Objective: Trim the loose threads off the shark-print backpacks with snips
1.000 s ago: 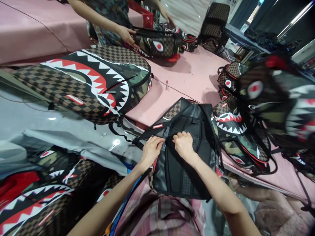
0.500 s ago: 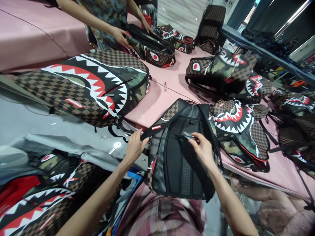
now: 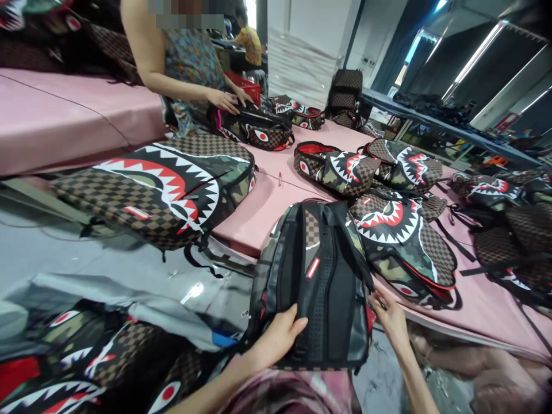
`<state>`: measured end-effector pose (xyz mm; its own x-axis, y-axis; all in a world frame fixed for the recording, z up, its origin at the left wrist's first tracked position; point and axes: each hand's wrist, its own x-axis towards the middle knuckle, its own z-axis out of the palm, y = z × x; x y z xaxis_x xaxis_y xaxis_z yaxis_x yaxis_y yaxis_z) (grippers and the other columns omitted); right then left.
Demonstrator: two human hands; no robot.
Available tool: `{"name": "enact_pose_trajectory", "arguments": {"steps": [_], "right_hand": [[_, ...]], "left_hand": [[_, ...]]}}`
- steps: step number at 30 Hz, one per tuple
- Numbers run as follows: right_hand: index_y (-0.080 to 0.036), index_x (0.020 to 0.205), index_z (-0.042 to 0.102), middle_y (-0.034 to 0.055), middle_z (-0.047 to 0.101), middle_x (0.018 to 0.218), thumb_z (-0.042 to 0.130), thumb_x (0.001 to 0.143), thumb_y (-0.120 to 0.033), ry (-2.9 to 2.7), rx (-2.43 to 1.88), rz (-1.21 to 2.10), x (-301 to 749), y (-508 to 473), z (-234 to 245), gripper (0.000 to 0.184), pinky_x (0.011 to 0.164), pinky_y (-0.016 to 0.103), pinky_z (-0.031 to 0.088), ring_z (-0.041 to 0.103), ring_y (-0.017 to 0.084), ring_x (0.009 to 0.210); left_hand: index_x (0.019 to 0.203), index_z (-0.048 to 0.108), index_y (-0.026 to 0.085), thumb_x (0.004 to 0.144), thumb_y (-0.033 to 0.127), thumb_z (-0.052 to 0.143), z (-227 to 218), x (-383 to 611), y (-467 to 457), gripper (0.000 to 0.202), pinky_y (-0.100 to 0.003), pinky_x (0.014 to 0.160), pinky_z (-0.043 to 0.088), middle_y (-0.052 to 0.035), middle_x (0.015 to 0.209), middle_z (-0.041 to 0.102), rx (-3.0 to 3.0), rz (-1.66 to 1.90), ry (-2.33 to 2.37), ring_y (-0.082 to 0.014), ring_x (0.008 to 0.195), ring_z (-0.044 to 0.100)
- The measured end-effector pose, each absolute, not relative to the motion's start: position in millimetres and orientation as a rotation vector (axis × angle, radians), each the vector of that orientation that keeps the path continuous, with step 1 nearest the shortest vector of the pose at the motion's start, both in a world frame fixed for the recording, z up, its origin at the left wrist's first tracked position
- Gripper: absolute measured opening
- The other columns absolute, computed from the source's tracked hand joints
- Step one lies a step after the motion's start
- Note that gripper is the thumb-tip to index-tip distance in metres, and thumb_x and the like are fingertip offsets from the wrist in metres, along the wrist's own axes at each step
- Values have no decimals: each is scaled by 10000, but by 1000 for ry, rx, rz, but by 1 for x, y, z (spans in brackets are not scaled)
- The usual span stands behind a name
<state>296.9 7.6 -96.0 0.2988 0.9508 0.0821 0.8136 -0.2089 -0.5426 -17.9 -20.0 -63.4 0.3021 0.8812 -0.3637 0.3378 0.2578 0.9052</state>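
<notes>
A black-backed backpack (image 3: 334, 322) with checkered and camouflage panels rests back side up, its top on the pink table and its lower end over my lap. My left hand (image 3: 280, 336) is closed on the lower part of its shoulder strap (image 3: 311, 276), which carries a checkered patch and a red-and-white label. At the pack's right edge, my right hand (image 3: 391, 316) is pinched around something small and dark, too small to make out. Beside it on the right lies a shark-mouth backpack (image 3: 405, 241) with its red-lined pocket gaping.
Another shark-mouth backpack (image 3: 172, 190) juts over the edge of the pink table (image 3: 245, 224) at left. A small red-tipped item (image 3: 280, 179) lies mid-table. Across it, a co-worker's hands (image 3: 224, 100) touch a backpack (image 3: 259, 129). More bags (image 3: 107, 356) are piled low at left.
The shoulder strap now lies along the pack's back. My left hand has moved down and right onto it; my right hand has gone from the back panel to the right edge. A bag behind has settled.
</notes>
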Motion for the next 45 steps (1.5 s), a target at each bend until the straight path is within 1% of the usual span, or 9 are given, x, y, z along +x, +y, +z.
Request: {"name": "enact_pose_trajectory", "arguments": {"steps": [4,7,13,16,20,25,30,37,45], "right_hand": [[-160,1183,589,114,629,1154,501,756,-520,-1625,-2050,476,298,23,-95,565,879,388,447,575,275,1075],[-154,1154,609,112,672,1061,490,759,-530,-1656,-2089,553,304,26,-85,559,831,385,467,609,286,1014],[-241,1206,575,77,694,1012,536,750,-524,-1719,-2052,274,282,-9,-43,538,755,352,489,648,279,914],[-254,1253,538,68,700,1000,564,759,-376,-2019,-1976,292,246,-35,-49,510,694,315,501,670,252,834],[-207,1350,424,59,720,792,573,747,-219,-2231,-2093,292,214,-51,-75,621,592,278,483,680,237,703],[-253,1344,424,50,723,863,588,785,-301,-2241,-2073,363,219,-43,-75,584,586,255,471,686,225,750],[-288,1213,558,38,702,948,619,773,-365,-2240,-2079,379,220,-25,-63,450,606,250,473,678,205,785],[-210,974,672,52,682,993,526,813,-357,-1689,-1853,680,241,-4,-66,262,787,307,473,630,202,907],[-90,948,674,41,663,710,573,705,-508,-761,-1908,833,294,-22,-104,494,567,264,447,564,160,643]], "left_hand": [[989,582,154,815,286,422,-105,4,-22,271,-290,802,451,-119,981,677,1457,460,1443,-223,948,628],[936,572,167,826,293,427,-107,-1,-26,221,-261,759,451,-92,941,682,1483,482,1415,-198,900,633],[866,559,169,836,299,406,-103,-2,-31,203,-279,717,454,-71,840,673,1500,496,1500,-198,813,636],[949,554,165,830,300,405,-105,-1,-34,233,-290,746,464,-80,888,677,1484,524,1485,-205,858,638],[1162,476,169,821,309,411,-109,-6,-41,375,-284,779,483,-64,922,682,1425,632,1468,-191,892,640],[1212,452,167,813,356,398,-116,-15,-42,445,-298,781,505,-58,898,690,1389,655,1492,-191,860,655],[1248,447,135,759,398,469,-122,-18,-39,555,-347,827,497,-126,1008,677,1432,626,1637,-259,994,627],[1148,517,173,771,480,469,-111,-38,-31,489,-344,798,508,-76,973,659,1278,857,1645,-204,874,637],[1048,571,230,734,547,531,-103,-100,-1,448,-327,774,516,-14,988,673,1121,976,1887,-177,886,616]]}}
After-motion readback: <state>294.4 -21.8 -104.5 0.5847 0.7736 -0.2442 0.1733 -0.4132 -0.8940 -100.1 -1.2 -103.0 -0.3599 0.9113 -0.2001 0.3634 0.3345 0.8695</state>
